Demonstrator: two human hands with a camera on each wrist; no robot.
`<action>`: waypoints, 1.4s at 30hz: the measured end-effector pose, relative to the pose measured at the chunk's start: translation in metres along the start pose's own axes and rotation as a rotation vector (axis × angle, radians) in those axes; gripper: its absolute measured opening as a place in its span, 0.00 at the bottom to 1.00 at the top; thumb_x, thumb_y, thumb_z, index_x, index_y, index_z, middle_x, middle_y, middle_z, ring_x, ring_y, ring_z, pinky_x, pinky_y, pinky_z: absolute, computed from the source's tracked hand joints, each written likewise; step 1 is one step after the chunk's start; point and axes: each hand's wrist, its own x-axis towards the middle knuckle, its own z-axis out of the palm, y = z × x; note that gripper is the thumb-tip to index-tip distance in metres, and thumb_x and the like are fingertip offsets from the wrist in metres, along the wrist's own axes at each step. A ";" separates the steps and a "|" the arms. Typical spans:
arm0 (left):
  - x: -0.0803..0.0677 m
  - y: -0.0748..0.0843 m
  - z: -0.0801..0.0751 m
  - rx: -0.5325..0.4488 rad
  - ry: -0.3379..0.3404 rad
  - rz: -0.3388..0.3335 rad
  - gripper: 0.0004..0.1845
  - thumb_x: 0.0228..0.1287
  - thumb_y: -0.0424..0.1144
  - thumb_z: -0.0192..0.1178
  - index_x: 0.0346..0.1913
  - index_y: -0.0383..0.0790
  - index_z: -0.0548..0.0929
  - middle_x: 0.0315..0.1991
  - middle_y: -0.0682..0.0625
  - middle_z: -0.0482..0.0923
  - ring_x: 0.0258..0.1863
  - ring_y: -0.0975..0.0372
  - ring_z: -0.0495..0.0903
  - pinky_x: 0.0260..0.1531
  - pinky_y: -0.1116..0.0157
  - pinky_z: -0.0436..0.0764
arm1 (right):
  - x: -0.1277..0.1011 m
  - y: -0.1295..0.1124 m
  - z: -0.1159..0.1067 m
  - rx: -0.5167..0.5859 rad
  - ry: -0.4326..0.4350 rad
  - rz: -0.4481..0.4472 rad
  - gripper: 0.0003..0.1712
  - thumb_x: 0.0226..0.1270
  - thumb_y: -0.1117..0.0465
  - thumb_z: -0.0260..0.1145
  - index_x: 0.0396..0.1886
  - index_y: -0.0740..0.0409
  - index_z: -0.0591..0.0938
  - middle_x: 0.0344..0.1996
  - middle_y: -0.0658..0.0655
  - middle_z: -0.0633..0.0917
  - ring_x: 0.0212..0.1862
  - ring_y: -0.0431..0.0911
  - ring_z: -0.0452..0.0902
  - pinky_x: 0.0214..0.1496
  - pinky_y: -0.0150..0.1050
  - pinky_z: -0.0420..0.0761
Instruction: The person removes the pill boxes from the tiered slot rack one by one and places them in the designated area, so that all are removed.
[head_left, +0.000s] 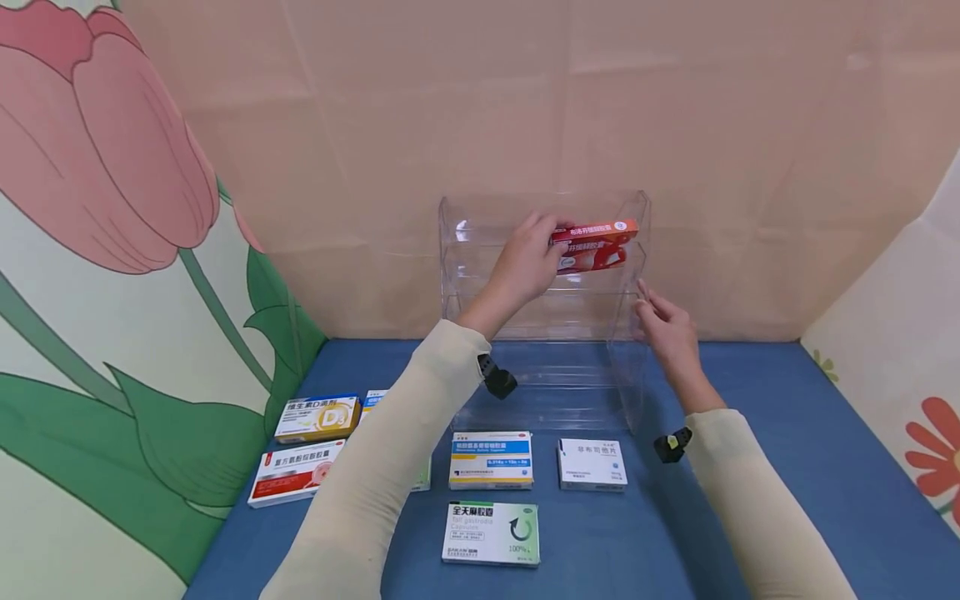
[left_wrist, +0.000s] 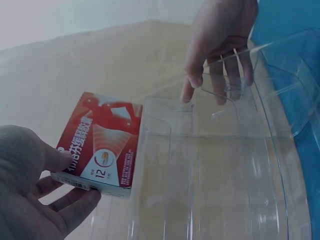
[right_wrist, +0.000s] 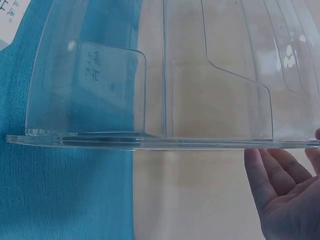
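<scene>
I see the left hand (head_left: 525, 262) pinching the red medicine box (head_left: 595, 244) at the top tier of the clear acrylic rack (head_left: 543, 375). Right hand (head_left: 667, 329), fingers relaxed, touches the rack's right wall. Six boxes lie along the bench (head_left: 757, 392) front, including the green-white box (head_left: 491, 533).

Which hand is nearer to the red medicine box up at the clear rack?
Left. The left hand grips the red medicine box at the clear rack's top tier; the right hand rests lower, against the rack's right side wall, apart from the box.
</scene>
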 end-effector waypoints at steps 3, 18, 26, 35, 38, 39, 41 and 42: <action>-0.005 0.001 -0.002 0.021 -0.021 -0.002 0.19 0.75 0.37 0.58 0.66 0.44 0.77 0.60 0.49 0.74 0.59 0.58 0.74 0.60 0.62 0.77 | -0.001 0.001 0.000 0.001 -0.007 0.007 0.38 0.72 0.31 0.55 0.77 0.35 0.65 0.74 0.56 0.70 0.66 0.57 0.74 0.61 0.50 0.79; -0.036 -0.001 0.005 -0.030 -0.159 -0.050 0.21 0.73 0.39 0.60 0.66 0.45 0.75 0.62 0.48 0.72 0.57 0.57 0.75 0.54 0.60 0.83 | -0.001 0.000 -0.003 0.007 -0.016 0.023 0.39 0.71 0.31 0.55 0.78 0.35 0.64 0.75 0.57 0.68 0.67 0.58 0.73 0.62 0.49 0.79; -0.059 -0.006 0.015 -0.026 -0.210 -0.037 0.21 0.72 0.40 0.62 0.65 0.44 0.76 0.60 0.47 0.74 0.55 0.57 0.77 0.50 0.61 0.84 | -0.002 0.001 -0.002 -0.001 -0.014 0.020 0.39 0.72 0.31 0.54 0.78 0.36 0.63 0.75 0.57 0.69 0.67 0.57 0.71 0.61 0.48 0.80; -0.081 -0.014 0.023 -0.105 -0.342 -0.024 0.18 0.73 0.37 0.61 0.63 0.42 0.78 0.56 0.46 0.75 0.51 0.58 0.77 0.47 0.67 0.83 | -0.001 0.000 -0.004 -0.017 -0.019 0.005 0.37 0.74 0.33 0.53 0.78 0.36 0.62 0.76 0.56 0.67 0.70 0.59 0.69 0.65 0.57 0.75; -0.089 -0.017 0.024 -0.154 -0.387 -0.028 0.18 0.72 0.36 0.61 0.62 0.42 0.78 0.55 0.46 0.75 0.50 0.57 0.77 0.45 0.68 0.83 | 0.000 -0.001 -0.006 -0.024 -0.022 0.001 0.39 0.73 0.31 0.53 0.78 0.36 0.62 0.75 0.57 0.69 0.68 0.59 0.72 0.65 0.56 0.76; -0.092 -0.017 0.025 -0.171 -0.402 -0.033 0.18 0.72 0.35 0.61 0.63 0.42 0.78 0.55 0.46 0.75 0.50 0.57 0.76 0.45 0.68 0.83 | 0.000 -0.001 -0.006 -0.021 -0.021 -0.002 0.39 0.72 0.30 0.53 0.78 0.36 0.63 0.74 0.57 0.70 0.68 0.59 0.73 0.65 0.55 0.76; -0.097 -0.018 0.028 -0.210 -0.437 -0.045 0.19 0.72 0.35 0.62 0.63 0.42 0.77 0.56 0.47 0.74 0.51 0.58 0.76 0.43 0.69 0.83 | 0.001 -0.001 -0.007 -0.016 -0.021 -0.006 0.40 0.71 0.30 0.53 0.78 0.37 0.64 0.74 0.57 0.70 0.66 0.59 0.74 0.64 0.53 0.77; -0.100 -0.019 0.031 -0.227 -0.458 -0.055 0.19 0.71 0.34 0.62 0.63 0.42 0.77 0.56 0.47 0.73 0.52 0.58 0.76 0.43 0.69 0.84 | 0.001 -0.001 -0.007 -0.014 -0.023 -0.008 0.40 0.71 0.29 0.53 0.78 0.37 0.64 0.74 0.57 0.71 0.66 0.59 0.75 0.63 0.52 0.78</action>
